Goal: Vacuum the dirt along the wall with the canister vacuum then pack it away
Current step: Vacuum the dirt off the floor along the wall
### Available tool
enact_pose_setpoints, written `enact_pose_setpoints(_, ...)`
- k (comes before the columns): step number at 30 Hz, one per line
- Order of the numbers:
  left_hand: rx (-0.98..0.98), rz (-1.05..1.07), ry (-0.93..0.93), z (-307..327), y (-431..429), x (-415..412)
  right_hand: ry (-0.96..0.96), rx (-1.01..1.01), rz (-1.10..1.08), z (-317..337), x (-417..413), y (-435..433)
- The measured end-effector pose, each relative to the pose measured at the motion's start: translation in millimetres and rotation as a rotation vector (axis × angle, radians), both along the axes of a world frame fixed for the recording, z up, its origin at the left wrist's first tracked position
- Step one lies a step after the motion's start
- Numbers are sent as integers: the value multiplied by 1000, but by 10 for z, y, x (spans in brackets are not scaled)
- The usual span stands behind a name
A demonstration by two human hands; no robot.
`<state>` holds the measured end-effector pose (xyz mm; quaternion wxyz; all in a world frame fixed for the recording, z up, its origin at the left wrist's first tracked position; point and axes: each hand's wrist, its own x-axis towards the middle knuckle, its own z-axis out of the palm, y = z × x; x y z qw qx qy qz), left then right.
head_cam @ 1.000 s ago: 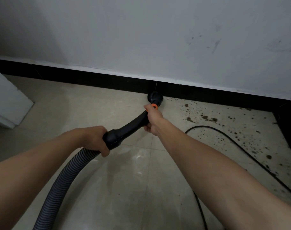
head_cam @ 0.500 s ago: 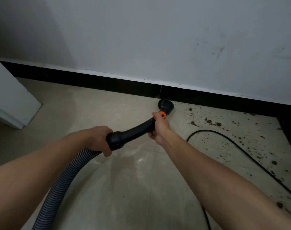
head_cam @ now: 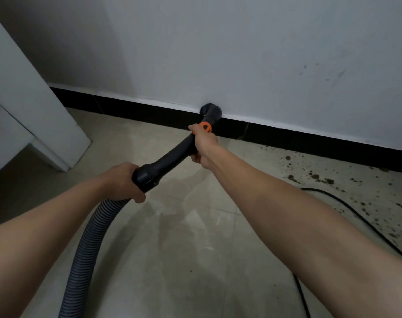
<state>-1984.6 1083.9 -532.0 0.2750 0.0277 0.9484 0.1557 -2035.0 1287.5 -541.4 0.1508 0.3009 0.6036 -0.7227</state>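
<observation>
Left hand (head_cam: 121, 182) wraps the hose cuff (head_cam: 147, 176) at the rear, likely to take the drag; right hand (head_cam: 203, 148) clamps the wand (head_cam: 172, 156) just below its orange collar (head_cam: 205, 126) for tip control. Nozzle (head_cam: 211, 110) sits just beyond that grip at the baseboard (head_cam: 310, 138); dirt (head_cam: 321, 180) lies well right of it

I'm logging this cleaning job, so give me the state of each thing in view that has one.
Left-hand grip, curled round the handle's hose end.
Right-hand grip, curled round the handle below the orange collar.
Nozzle, raised off the floor, near the baseboard's top edge.
Hose, attached, curving down left.
Dirt, scattered at right, not yet vacuumed.
Cord, lying loose among the dirt.
</observation>
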Motion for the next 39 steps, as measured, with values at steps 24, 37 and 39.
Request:
enact_pose_setpoints(24, -341, -589, -122, -374, 846, -43, -209, -252, -584, -711, 1633, 660)
enact_pose_setpoints(37, -105, -490, -152, -273, 1696, -186, -184, -34, -460, -610, 777, 1682)
enact_pose_setpoints(39, -83, -462, -158, -261, 1722, -201, -186, -20, -424, -582, 707, 1723)
